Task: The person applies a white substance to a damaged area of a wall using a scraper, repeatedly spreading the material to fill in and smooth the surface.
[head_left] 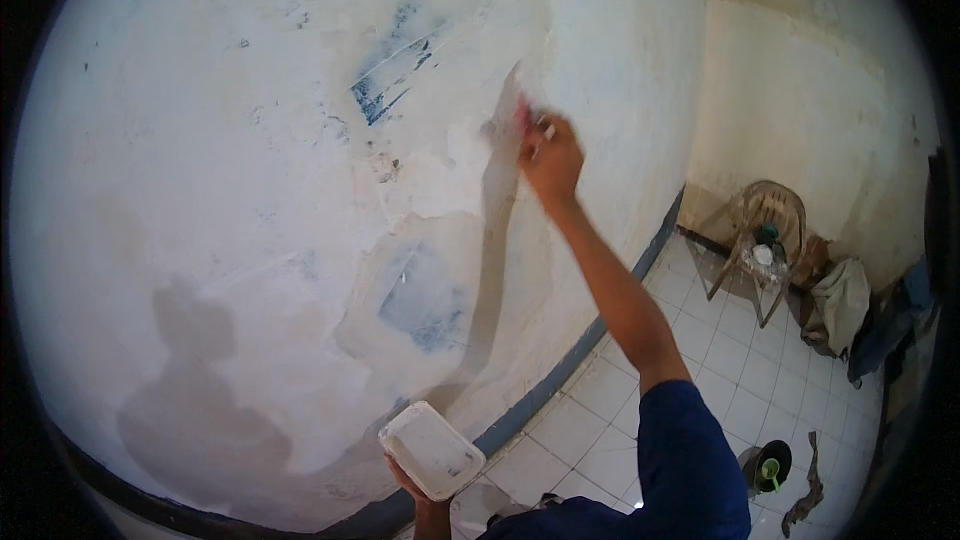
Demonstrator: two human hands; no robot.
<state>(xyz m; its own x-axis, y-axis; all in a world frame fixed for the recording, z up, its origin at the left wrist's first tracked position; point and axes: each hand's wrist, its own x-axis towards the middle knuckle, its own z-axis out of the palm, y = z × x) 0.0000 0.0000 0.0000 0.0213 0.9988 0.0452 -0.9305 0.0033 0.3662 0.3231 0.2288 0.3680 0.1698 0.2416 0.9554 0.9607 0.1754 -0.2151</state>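
My right hand [553, 162] is raised against the patchy white wall [250, 180], its fingers closed round a small reddish tool [523, 118]. The tool is smeared by motion, so its kind and its working edge cannot be made out. Low down, near the wall's foot, my left hand [405, 480] supports a shallow white rectangular tray [435, 448] from below. Pale residue and a few dark marks show inside the tray. Left of my right hand, a blue patch [390, 75] shows through the wall's coating; another bluish patch [425, 300] lies lower.
A dark blue-grey skirting strip [565, 368] runs along the wall above white floor tiles [570, 430]. By the far wall stands a chair [770, 225] with odds and ends on it, beside a pale cloth [840, 300]. A dark bucket [768, 465] and a brown rag-like strip [805, 490] lie at right.
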